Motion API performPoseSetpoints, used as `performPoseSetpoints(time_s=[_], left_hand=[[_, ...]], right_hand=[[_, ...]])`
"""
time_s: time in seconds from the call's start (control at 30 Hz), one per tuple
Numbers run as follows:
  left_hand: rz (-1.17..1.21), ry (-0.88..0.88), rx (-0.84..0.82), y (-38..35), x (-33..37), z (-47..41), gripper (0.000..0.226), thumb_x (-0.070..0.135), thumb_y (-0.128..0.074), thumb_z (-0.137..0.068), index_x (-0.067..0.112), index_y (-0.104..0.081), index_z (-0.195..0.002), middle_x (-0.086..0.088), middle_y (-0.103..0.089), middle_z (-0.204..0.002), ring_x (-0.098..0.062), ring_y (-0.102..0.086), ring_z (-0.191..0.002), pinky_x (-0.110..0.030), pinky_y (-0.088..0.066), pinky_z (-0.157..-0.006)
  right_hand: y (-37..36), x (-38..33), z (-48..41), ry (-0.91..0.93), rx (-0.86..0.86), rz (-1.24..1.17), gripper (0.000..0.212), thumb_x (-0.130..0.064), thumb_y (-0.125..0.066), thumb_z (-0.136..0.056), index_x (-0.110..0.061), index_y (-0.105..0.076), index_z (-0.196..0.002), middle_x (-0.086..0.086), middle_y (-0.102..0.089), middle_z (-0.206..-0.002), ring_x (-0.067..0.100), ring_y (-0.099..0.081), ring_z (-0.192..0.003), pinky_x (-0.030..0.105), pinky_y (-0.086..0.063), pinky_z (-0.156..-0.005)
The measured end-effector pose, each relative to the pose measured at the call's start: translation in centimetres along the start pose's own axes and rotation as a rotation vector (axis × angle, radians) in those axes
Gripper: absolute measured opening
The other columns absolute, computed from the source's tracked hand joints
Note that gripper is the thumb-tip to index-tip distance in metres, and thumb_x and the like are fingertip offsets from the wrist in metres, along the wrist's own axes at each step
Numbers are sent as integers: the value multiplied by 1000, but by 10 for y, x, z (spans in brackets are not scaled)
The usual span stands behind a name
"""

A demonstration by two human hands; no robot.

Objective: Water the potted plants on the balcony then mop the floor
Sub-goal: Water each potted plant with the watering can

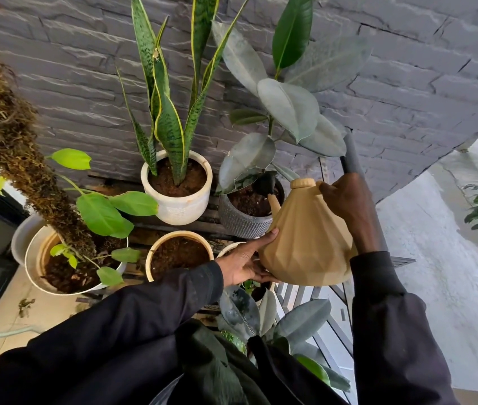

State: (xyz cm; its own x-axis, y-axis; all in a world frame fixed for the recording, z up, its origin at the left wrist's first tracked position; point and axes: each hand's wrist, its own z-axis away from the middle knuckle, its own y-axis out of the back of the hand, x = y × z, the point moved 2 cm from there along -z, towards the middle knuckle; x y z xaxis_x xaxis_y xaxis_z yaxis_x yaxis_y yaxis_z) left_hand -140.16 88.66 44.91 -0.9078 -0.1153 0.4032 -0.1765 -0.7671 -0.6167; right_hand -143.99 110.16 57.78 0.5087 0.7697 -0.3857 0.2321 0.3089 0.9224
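While the dark sleeves (144, 323) fill the btm of the frame, the left hand (246, 264) just below ctr lies w/ fingers fairly straight, pressed flat against the lower left side of the tan watering can (305, 244), propping it rather than clasping it. The right hand (346, 200), up and right of that, curls over the can's top rear, prob. round a handle it hides. The can sits ctr-right, tipped toward the upper left, its black rose (265, 184) hanging over the soil of the grey ribbed pot (243, 222) that holds the rubber plant (287, 109); can't tell if water is running. So the step in hand looks like watering, this pot's turn; mopping not begun, no mop in view. Left of ctr sits a tan-rimmed pot (179, 232) of bare soil, a moss-pole plant (100, 211) at lower left, behind them the snake plant (170, 124) in its white pot (179, 209), then the grey brick wall (71, 68) across the top. Next move, I'd judge: level the can, carry it left to the next pot w/o brushing leaves, rose kept low over the soil.
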Motion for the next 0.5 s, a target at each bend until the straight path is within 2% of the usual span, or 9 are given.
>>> performPoseSetpoints(time_s=[0.13,0.37,0.5], left_hand=[[0,-2,17,0,-3,0,69,44,-81,-80,15,-52,-136,-22,-55,-138,-48,-56,-121,-64,-59,-83],[6,3,16,-6,-2,4,81,47,-85,-71,15,-49,-136,-22,-56,-136,-49,-56,-120,-65,-57,-89],[29,8,0,-6,-2,3,73,47,-82,-78,13,-50,-135,-22,-56,-135,-48,-57,-120,-67,-55,-91]], right_hand=[[1,1,4,18,-3,2,45,-48,-70,-94,-4,-67,-87,14,-67,-82,38,-64,-77,39,-44,-67],[11,-12,2,44,-18,47,40,-41,-72,-95,-4,-62,-85,15,-67,-85,39,-65,-82,41,-48,-70],[14,-21,0,59,-38,101,40,-42,-71,-97,-4,-62,-92,15,-67,-91,39,-65,-87,44,-51,-73]])
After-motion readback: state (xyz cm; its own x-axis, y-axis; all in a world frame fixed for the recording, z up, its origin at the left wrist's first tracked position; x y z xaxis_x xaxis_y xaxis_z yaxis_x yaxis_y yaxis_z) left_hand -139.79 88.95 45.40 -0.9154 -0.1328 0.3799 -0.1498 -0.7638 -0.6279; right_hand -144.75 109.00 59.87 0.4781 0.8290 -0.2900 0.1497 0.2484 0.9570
